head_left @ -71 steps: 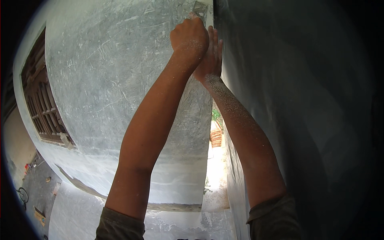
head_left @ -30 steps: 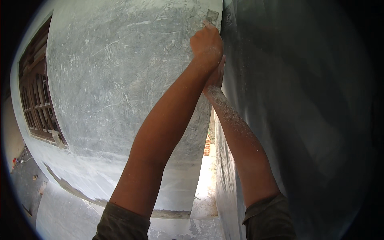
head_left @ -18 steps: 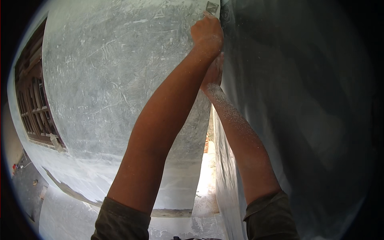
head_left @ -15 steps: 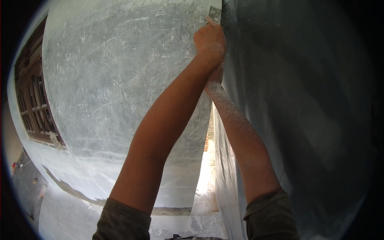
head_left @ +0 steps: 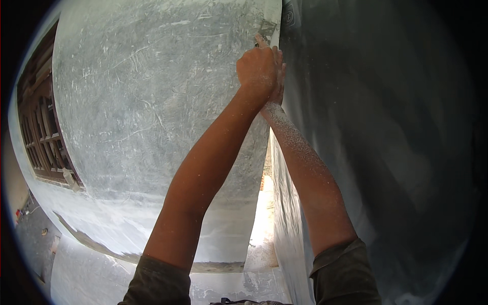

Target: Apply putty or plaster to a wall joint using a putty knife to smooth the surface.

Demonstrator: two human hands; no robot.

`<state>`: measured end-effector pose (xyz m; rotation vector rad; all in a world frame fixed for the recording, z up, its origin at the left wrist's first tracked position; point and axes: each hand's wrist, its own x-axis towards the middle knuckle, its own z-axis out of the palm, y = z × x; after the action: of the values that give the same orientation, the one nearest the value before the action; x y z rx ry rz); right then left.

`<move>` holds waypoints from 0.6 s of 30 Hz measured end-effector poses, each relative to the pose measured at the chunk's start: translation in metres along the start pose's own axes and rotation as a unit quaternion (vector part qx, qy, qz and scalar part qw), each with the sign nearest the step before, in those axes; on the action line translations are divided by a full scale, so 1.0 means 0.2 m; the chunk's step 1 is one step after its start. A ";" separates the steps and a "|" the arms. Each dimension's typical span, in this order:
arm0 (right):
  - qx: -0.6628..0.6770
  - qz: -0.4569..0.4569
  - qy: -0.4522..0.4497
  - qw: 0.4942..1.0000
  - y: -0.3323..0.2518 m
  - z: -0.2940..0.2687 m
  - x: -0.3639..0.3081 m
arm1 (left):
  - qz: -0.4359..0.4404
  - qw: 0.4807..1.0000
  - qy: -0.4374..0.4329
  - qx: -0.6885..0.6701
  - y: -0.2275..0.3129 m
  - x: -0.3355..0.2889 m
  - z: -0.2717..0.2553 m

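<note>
Both arms reach up to a grey plastered wall [head_left: 147,101], close to its right-hand vertical edge. My left hand [head_left: 256,71] is closed round a putty knife [head_left: 268,26], its flat blade lying against the wall above my fist. One finger points up along the blade; the handle is hidden inside the hand. Just behind and right of it is my right hand [head_left: 279,84], mostly covered by the left. Its visible fingers are stretched upward along the wall's edge, and no held thing shows there. Pale dust coats the right forearm.
A dark plastic-like sheet [head_left: 386,127] hangs on the right, beside the wall edge. Between them a bright narrow gap [head_left: 263,213] opens lower down. At the left a brown wooden window [head_left: 43,127] is set in the wall, with small items on the floor [head_left: 38,239] below.
My left hand and the putty knife have moved down and slightly left along the wall edge. More of my right hand's fingers now show beside it.
</note>
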<state>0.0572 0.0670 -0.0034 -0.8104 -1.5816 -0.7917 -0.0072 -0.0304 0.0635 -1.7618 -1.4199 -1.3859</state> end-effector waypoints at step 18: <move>0.008 -0.020 0.050 0.999 -0.05 0.02 -0.01 | 0.039 0.996 0.024 0.080 -0.07 0.09 -0.06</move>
<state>0.0462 0.0656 -0.0062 -0.7182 -1.5184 -0.8346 -0.0255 -0.0277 0.0813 -1.6535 -1.3807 -1.2304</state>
